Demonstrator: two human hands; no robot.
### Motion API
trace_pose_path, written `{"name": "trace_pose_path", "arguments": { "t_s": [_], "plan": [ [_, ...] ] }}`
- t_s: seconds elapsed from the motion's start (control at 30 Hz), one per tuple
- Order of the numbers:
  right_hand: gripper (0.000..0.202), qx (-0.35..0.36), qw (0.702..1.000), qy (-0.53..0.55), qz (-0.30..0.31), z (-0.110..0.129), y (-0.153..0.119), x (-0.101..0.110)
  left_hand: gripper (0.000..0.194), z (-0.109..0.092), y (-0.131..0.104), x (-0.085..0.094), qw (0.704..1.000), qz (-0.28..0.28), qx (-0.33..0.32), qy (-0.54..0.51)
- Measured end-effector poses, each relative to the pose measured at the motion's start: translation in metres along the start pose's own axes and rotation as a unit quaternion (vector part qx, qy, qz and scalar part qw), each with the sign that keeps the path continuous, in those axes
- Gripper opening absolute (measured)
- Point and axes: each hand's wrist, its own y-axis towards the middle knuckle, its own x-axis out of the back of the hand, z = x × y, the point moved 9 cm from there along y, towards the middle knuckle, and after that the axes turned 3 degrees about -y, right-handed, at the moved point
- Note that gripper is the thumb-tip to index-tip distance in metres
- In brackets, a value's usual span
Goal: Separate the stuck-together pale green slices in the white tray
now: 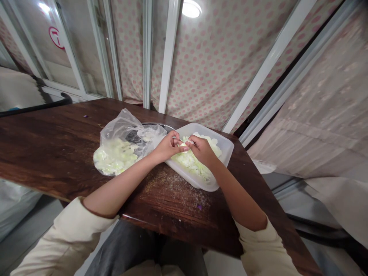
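Note:
My left hand (168, 147) and my right hand (200, 149) meet above a translucent white plastic tub (228, 150). Between their fingertips is a small pale yellow-green piece (184, 145), pinched from both sides and mostly covered by the fingers. Many thin, petal-like pale pieces (191, 163) fill much of the tub. To the left of my hands lies a clear plastic bag (122, 122), with similar pale yellow-green pieces (115, 155) inside. What exactly the pieces are, I cannot tell.
Behind the bag shows the rim of a dark round tray (161, 125), partly hidden. Fine light crumbs (175, 191) and a purple scrap (199, 207) lie on the dark wooden table (57, 149). Framed glass panels with a dotted curtain (218, 65) stand beyond the table's far edge.

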Motion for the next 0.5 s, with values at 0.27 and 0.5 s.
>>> {"name": "trace_pose_path", "arguments": {
  "t_s": [0.27,0.5],
  "plan": [
    [0.027,-0.036,0.996,-0.050,-0.063,-0.015,0.000,0.015,0.043,-0.002,-0.002,0.001,1.000,-0.019,0.012,0.010],
    [0.028,-0.043,0.999,-0.010,-0.014,-0.022,-0.001,0.003,0.043,-0.002,-0.002,-0.001,1.000,0.002,0.002,0.008]
  ]
}}
